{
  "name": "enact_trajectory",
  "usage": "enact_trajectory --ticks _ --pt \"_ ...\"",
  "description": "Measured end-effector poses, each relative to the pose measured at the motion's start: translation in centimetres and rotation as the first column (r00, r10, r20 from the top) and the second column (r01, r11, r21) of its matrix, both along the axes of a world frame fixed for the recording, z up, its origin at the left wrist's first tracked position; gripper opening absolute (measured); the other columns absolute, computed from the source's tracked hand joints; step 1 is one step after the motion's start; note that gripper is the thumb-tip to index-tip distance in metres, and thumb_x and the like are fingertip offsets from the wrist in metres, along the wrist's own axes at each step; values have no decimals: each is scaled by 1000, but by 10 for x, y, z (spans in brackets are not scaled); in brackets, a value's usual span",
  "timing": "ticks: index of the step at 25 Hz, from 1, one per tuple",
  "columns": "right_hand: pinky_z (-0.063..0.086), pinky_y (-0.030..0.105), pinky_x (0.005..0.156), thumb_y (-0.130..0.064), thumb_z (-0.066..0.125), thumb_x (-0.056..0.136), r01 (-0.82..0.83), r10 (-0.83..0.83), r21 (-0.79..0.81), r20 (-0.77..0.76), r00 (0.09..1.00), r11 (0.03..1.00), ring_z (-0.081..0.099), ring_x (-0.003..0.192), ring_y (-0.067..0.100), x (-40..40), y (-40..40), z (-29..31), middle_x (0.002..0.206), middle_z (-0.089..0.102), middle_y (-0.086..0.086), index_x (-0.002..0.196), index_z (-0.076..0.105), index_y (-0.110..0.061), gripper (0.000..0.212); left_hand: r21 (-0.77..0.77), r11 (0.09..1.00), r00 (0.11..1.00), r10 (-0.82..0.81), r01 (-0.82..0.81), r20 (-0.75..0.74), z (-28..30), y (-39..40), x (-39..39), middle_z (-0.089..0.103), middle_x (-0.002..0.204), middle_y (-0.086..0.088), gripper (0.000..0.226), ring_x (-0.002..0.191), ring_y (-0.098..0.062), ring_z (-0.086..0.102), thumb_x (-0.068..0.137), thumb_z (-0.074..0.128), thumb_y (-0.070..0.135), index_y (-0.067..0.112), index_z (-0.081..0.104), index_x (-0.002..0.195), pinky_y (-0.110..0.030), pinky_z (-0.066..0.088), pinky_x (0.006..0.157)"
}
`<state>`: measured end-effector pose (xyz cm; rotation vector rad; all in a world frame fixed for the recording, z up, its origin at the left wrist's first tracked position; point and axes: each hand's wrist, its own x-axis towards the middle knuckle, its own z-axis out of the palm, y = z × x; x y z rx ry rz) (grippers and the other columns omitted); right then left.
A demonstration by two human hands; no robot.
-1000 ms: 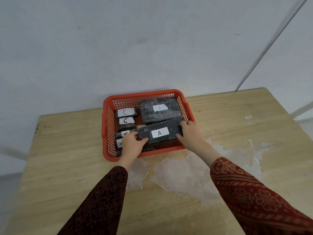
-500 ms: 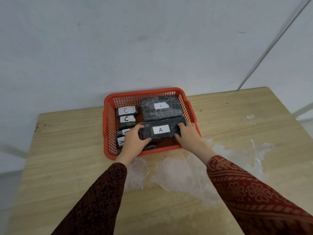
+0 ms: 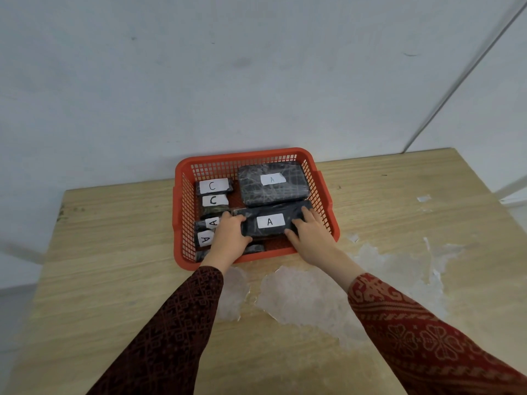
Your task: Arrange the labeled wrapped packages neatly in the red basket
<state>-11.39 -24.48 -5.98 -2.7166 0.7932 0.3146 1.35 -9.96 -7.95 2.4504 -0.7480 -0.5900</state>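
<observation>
A red mesh basket (image 3: 256,155) stands on the table against the wall. Inside it, a long black wrapped package labeled A (image 3: 271,222) lies across the front right, gripped at its left end by my left hand (image 3: 229,238) and at its right end by my right hand (image 3: 309,235). Behind it lies a larger wrapped package labeled A (image 3: 272,183). Down the left side sit two small packages labeled C (image 3: 212,186) (image 3: 214,201) and two small ones labeled A (image 3: 211,223) (image 3: 204,239). Another dark package (image 3: 253,248) shows partly under the held one.
The wooden table (image 3: 108,252) has pale worn patches (image 3: 302,297) in front of the basket. A grey wall rises right behind the basket. The table's right edge runs near a white frame (image 3: 513,192).
The long package labeled A has come down from a slight tilt to lie flat and lower in the basket, both hands still on its ends.
</observation>
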Motion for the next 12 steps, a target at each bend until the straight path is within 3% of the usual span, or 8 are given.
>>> enact_trajectory --ticks 4,7,10,12 --pt "41 43 101 -54 29 96 -45 52 73 -93 994 996 47 124 34 -2 7 1 136 50 19 124 56 -6 62 106 985 951 -157 133 268 9 -2 -7 53 110 -8 30 103 -27 54 81 71 25 13 65 108 -40 51 78" --pt "38 45 105 -58 23 95 -96 112 98 -179 977 991 44 129 36 2 -2 6 143 43 22 133 49 -6 69 120 976 943 -210 185 258 15 -1 -13 63 103 -6 30 100 -24 58 91 53 38 16 70 102 -34 48 74" --pt "25 45 114 -59 19 95 -143 169 124 -239 956 982 30 140 35 0 -7 7 152 30 22 143 35 -7 72 227 950 955 -251 212 159 14 3 -21 59 126 -8 48 118 -25 51 94 40 49 18 62 123 -37 45 90" --pt "23 45 115 -58 18 96 -169 186 94 -222 957 981 29 141 33 -5 -6 6 153 30 19 145 32 -10 70 303 918 952 -294 255 90 15 9 -29 40 148 -8 58 136 -26 34 94 32 55 19 45 139 -41 32 108"
